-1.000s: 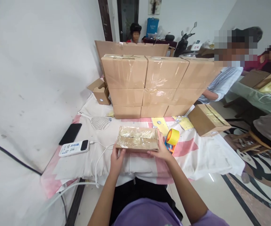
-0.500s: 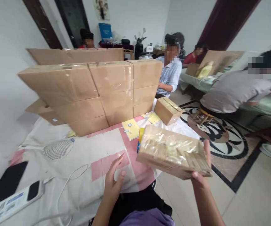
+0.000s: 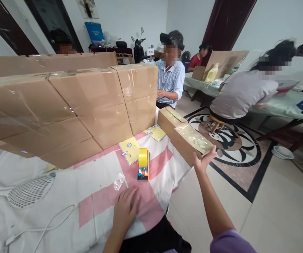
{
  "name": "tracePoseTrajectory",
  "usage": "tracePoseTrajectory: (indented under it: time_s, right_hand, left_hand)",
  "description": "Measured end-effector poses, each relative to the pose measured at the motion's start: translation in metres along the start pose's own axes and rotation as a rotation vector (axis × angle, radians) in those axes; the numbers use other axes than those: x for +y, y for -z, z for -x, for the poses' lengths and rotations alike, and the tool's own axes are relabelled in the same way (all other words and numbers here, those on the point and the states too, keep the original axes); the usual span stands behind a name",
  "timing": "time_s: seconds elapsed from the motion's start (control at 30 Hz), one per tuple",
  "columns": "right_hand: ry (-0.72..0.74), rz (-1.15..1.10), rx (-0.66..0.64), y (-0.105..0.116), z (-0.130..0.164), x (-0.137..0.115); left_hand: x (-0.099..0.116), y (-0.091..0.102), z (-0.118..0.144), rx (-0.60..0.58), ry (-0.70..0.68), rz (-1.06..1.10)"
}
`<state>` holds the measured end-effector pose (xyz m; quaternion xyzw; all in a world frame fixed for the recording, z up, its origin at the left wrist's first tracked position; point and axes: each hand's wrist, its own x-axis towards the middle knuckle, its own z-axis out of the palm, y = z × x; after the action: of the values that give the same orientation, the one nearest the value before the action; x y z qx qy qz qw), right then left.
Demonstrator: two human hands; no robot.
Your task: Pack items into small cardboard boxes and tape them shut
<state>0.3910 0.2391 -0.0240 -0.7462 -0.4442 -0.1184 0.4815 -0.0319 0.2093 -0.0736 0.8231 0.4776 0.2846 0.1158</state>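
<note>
Far right, right hand [image 3: 203, 159]: fingers curl under the taped box [image 3: 193, 142], beside another box [image 3: 170, 119]
Near left hand [image 3: 125, 211]: spread flat on cloth [image 3: 93, 203]
Tip: hold it level

the taped box [image 3: 192, 143] has left the table: a second ago both hands had it flat on the cloth, now the right hand [image 3: 203, 160] alone holds it out past the table edge, end against another brown box [image 3: 168, 119]. the left hand [image 3: 125, 209] has dropped flat onto the pink-and-white cloth [image 3: 96, 196]. the tape dispenser [image 3: 143, 168] now stands uncovered.
</note>
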Motion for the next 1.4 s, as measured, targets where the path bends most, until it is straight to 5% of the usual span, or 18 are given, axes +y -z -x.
tracePoseTrajectory:
  time_s: [0.17,0.57,0.77,0.97,1.07,1.2,1.3,1.4]
  right_hand:
    - [0.016,-0.032,0.060,-0.061,-0.036,-0.005]
    - [-0.008,-0.025,0.105,-0.156,-0.093,-0.029]
    - [-0.067,0.086,-0.033,-0.175,-0.110,-0.049]
    - [-0.168,0.085,-0.175,-0.158,-0.119,-0.068]
    - [-0.206,0.065,-0.303,-0.136,-0.095,-0.063]
    - [-0.065,0.082,-0.454,-0.103,-0.002,-0.052]
    - [0.141,0.116,-0.542,-0.083,0.077,-0.060]
    - [0.223,0.123,-0.520,-0.069,0.123,-0.084]
  left_hand:
    - [0.007,0.001,-0.001,0.017,-0.038,-0.087]
    - [0.012,0.004,-0.002,0.006,-0.065,-0.111]
    - [0.014,0.001,0.001,0.021,-0.035,-0.063]
    - [0.020,0.006,0.007,0.105,0.064,0.113]
    - [0.025,0.012,0.016,0.163,0.091,0.207]
    - [0.025,0.033,0.034,0.199,0.126,0.200]
    - [0.000,0.083,0.043,0.284,0.315,0.094]
    - [-0.054,0.165,0.045,0.375,0.635,-0.094]
